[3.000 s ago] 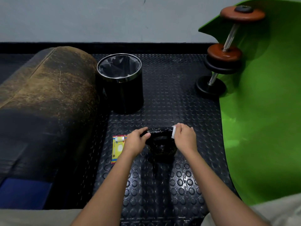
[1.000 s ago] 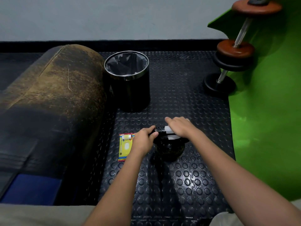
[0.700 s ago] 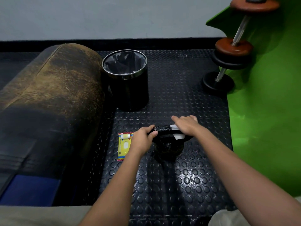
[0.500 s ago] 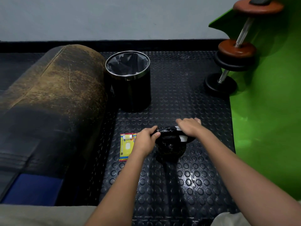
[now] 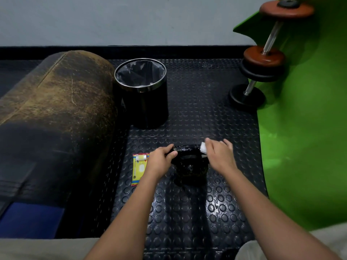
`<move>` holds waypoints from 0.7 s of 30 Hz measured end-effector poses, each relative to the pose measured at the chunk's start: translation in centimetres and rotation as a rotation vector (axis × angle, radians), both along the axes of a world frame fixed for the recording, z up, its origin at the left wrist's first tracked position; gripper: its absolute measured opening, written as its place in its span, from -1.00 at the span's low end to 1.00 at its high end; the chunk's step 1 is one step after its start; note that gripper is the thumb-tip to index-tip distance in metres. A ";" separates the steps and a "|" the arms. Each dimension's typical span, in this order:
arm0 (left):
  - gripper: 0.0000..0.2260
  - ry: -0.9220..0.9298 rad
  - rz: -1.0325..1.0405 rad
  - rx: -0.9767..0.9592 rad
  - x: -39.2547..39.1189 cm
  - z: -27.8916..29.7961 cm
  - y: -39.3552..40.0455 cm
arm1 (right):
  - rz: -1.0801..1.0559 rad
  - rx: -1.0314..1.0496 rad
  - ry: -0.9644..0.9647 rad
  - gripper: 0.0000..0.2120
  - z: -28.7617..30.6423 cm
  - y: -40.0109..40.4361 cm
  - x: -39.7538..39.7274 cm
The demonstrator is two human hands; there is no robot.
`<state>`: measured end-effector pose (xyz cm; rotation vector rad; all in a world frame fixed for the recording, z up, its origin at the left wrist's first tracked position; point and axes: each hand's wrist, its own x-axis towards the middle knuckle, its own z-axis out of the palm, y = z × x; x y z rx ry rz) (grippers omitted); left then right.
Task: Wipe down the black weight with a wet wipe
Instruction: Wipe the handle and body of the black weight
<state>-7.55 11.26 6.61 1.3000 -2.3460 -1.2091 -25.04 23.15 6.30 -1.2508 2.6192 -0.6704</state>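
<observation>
black weight [image 5: 190, 167]: on studded floor mat [image 5: 197, 209], lower centre | left hand [image 5: 161, 161]: grips handle's left end | right hand [image 5: 218, 155]: pinches white wet wipe [image 5: 203, 147] at handle's right end | bin [image 5: 144, 94], upper centre: black liner bag inside, contents unclear | wipe packet [image 5: 139, 168]: left of weight

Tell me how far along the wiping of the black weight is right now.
Mid-job. Done: a wet wipe is out of the yellow wipe packet and on the black weight. In hand: the left hand grips the handle's left end while the right hand holds the wipe against the handle's right end. Left: any unwiped areas, then probably dropping the wipe in the bin.
</observation>
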 end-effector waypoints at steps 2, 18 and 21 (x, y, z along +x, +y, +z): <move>-0.61 0.001 0.007 0.009 0.0 0.0 0.0 | -0.126 -0.073 -0.085 -0.48 -0.8 0.3 0.1; -0.60 -0.024 -0.006 -0.036 -0.1 -0.1 -0.1 | -0.335 -0.477 -0.063 -0.62 -3.5 0.2 7.6; -0.60 -0.024 -0.011 -0.034 -0.1 -0.1 0.0 | -0.582 -0.591 -0.304 -0.61 -2.5 -0.8 8.7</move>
